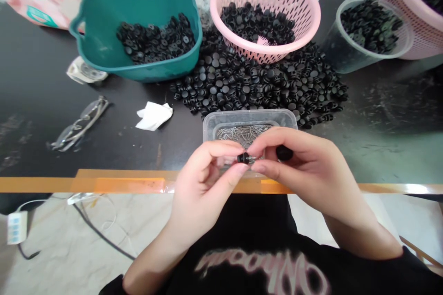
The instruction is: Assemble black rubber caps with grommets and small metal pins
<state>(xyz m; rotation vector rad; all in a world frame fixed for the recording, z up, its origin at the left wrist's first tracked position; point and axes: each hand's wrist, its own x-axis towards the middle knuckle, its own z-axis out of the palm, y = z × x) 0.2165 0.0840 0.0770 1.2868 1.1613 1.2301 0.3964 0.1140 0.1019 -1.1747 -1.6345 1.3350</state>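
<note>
My left hand [207,179] pinches a small black plastic piece [243,158] between thumb and fingertips. A thin metal spring [251,158] sticks out from its right side, and the thumb and forefinger of my right hand [294,156] are closed on the spring's other end. A round black cap [284,152] is tucked in the curled fingers of my right hand. Both hands are over the near part of a clear plastic box [209,124] holding many small metal springs [242,133]. A heap of black plastic pieces [249,83] lies just behind the box.
A green basin [97,46] with black discs stands at the back left. Farther right are a pink basket [221,18], a clear tub [346,50] and another pink basket [398,0], all with black pieces. Glasses [81,124] and a crumpled tissue [154,116] lie left.
</note>
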